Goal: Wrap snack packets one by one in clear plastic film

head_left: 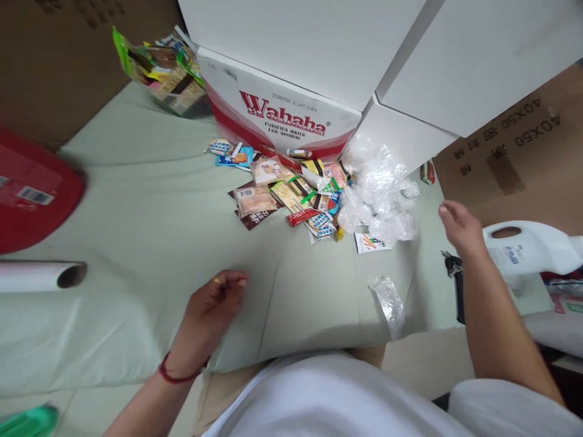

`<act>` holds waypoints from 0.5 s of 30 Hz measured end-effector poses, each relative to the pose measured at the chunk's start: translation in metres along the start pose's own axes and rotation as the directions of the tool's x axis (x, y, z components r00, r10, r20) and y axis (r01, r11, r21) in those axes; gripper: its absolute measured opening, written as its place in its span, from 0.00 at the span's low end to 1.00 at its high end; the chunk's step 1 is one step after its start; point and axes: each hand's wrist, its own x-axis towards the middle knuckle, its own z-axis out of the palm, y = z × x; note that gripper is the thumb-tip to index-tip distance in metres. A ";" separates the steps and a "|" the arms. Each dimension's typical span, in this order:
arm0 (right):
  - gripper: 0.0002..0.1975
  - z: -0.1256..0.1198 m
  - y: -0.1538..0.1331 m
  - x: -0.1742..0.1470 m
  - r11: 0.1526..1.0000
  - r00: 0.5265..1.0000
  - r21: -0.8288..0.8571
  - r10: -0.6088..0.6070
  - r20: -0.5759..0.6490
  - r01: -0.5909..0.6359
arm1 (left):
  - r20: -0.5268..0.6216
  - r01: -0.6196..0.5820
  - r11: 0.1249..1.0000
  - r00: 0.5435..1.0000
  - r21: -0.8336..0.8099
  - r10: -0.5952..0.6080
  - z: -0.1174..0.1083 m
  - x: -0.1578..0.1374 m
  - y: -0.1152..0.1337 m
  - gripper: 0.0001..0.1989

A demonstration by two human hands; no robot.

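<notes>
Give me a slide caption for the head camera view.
Left hand and right hand apart, wrapped snacks and crumpled clear plastic before a Wahaha box.

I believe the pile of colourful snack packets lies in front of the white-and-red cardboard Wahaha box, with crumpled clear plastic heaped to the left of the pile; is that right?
Not quite: the head view shows the crumpled clear plastic heaped to the right, not left, of the pile of colourful snack packets, which does lie in front of the white-and-red cardboard Wahaha box.

Snack packets (291,197) — left of plastic wrap (380,188).
</notes>
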 end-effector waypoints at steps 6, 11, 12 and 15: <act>0.35 0.041 -0.084 -0.237 0.996 0.962 0.039 -0.086 0.259 0.078 | -0.104 -0.047 0.994 0.993 0.103 0.058 -0.019 0.019 0.003 0.19; 0.27 0.098 -0.114 -0.262 0.995 0.990 0.049 -0.094 0.105 0.089 | -0.014 -0.088 0.983 0.996 0.162 0.092 0.000 0.018 0.014 0.16; 0.26 0.107 -0.120 -0.248 0.990 0.988 0.095 -0.118 0.100 0.109 | 0.000 -0.116 0.977 0.993 0.176 0.118 0.001 0.021 0.017 0.16; 0.23 0.132 -0.149 -0.198 0.943 0.955 0.247 -0.261 0.137 0.222 | -0.031 -0.244 0.926 0.964 0.290 0.264 -0.009 0.049 0.030 0.15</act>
